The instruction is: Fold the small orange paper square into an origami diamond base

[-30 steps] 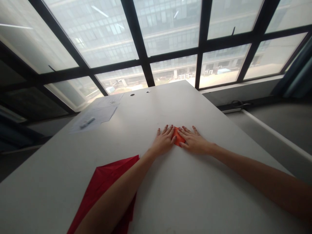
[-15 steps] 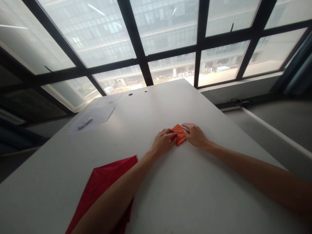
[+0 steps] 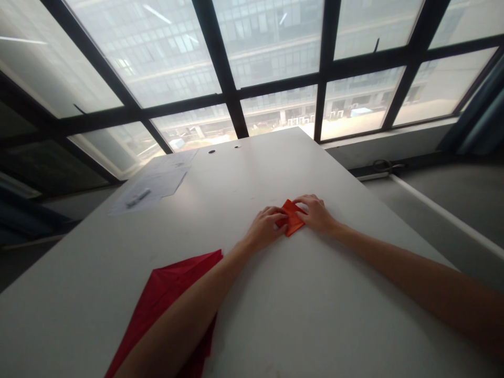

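A small folded piece of orange paper [image 3: 293, 218] lies on the white table between my two hands. My left hand [image 3: 266, 227] grips its left edge, fingertips and thumb curled over it. On the other side, my right hand [image 3: 315, 212] has its thumb and index finger on the right part of the paper, with the fingers bent. Both hands hide parts of its edges. Under my left forearm lies a larger folded red sheet [image 3: 169, 289], partly covered by the arm.
The white table [image 3: 334, 304] stretches toward large dark-framed windows [image 3: 271, 94]. White papers [image 3: 157, 184] lie at its far left, with a small whitish cylindrical object [image 3: 137, 197] on them. Two round holes sit near the far edge. A pale pipe [image 3: 444, 210] runs along the floor at right.
The orange paper's creased surface looks flatter and smoother now. My right hand has shifted slightly up, its fingers more arched. My left hand has barely moved.
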`<control>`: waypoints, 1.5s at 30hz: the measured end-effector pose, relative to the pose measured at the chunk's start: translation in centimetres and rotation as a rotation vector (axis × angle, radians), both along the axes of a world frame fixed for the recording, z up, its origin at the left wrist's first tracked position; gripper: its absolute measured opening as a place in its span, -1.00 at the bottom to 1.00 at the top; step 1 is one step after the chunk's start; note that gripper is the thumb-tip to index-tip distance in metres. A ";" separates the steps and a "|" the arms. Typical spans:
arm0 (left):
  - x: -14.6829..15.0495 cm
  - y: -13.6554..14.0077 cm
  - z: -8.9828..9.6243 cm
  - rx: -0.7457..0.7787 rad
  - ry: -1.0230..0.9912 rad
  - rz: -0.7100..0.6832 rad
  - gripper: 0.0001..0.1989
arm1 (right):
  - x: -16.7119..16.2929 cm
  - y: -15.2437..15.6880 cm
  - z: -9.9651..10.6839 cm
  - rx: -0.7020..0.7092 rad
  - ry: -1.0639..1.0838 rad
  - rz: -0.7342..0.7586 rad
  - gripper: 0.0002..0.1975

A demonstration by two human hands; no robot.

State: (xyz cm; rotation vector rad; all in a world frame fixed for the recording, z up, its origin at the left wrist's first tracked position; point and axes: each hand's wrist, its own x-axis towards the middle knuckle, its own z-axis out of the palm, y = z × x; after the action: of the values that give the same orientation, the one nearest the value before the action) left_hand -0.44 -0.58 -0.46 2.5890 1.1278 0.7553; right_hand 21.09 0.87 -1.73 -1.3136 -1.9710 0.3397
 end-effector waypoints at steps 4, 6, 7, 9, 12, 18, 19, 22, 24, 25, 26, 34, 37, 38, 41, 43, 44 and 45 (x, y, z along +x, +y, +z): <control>0.0 -0.1 0.1 -0.018 -0.005 0.061 -0.66 | -0.3 -0.2 0.2 0.058 0.033 0.135 -0.74; 0.0 -0.1 0.1 -0.041 -0.026 0.100 -0.51 | -0.4 -0.4 0.2 0.098 0.008 0.162 -0.70; 0.0 -0.1 0.1 -0.040 -0.029 0.107 -0.43 | -0.4 -0.5 0.3 0.117 -0.010 0.167 -0.68; 0.0 -0.1 -0.1 -0.009 -0.010 0.096 -0.29 | -0.5 -0.7 0.4 0.142 -0.061 0.176 -0.67; -0.1 0.0 -0.5 0.037 0.062 0.053 -0.27 | -0.4 -0.9 0.6 0.146 -0.119 0.185 -0.74; -0.2 0.3 -1.0 -0.010 0.095 0.088 -0.15 | -0.3 -0.7 0.5 0.114 -0.059 0.149 -0.78; -0.2 0.3 -0.9 -0.015 0.095 0.090 -0.13 | -0.3 -0.7 0.5 0.107 -0.047 0.129 -0.78; -0.2 0.1 -0.6 -0.013 0.094 0.060 -0.23 | -0.4 -0.7 0.6 0.104 -0.065 0.060 -0.76; -0.1 0.0 -0.3 -0.010 0.071 0.045 -0.30 | -0.4 -0.9 0.8 0.115 -0.100 0.024 -0.74; 0.0 -0.1 -0.3 -0.010 0.055 0.049 -0.33 | -0.5 -0.9 0.8 0.119 -0.116 0.013 -0.73; 0.0 -0.1 -0.2 -0.015 0.039 0.056 -0.35 | -0.5 -1.0 0.9 0.123 -0.128 0.006 -0.74; 0.0 -0.3 -0.1 0.002 0.086 0.073 -0.44 | -0.4 -1.5 1.4 0.095 -0.224 0.067 -0.78; 0.0 -0.3 0.0 0.029 0.177 0.048 -0.56 | -0.3 -1.9 1.7 0.111 -0.299 0.083 -0.72; -0.1 -0.3 0.0 0.028 0.197 0.033 -0.55 | -0.3 -2.0 1.7 0.112 -0.316 0.088 -0.72; -0.1 -0.4 -0.1 0.003 0.254 0.006 -0.48 | -0.4 -2.2 1.5 0.098 -0.316 0.093 -0.69; -0.2 -0.4 -0.2 -0.019 0.285 0.023 -0.44 | -0.6 -2.2 1.3 0.095 -0.302 0.101 -0.57; -0.2 -0.3 -0.3 -0.030 0.296 0.034 -0.42 | -0.7 -2.3 1.1 0.091 -0.307 0.116 -0.52; -0.2 -0.3 -0.3 -0.041 0.305 0.040 -0.41 | -0.8 -2.3 1.0 0.078 -0.324 0.143 -0.49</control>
State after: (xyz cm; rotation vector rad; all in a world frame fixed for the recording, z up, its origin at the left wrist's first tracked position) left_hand -0.63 -0.90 -0.73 2.7176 1.2644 0.3464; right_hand 20.25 -1.43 -0.75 -1.2416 -2.3305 0.1202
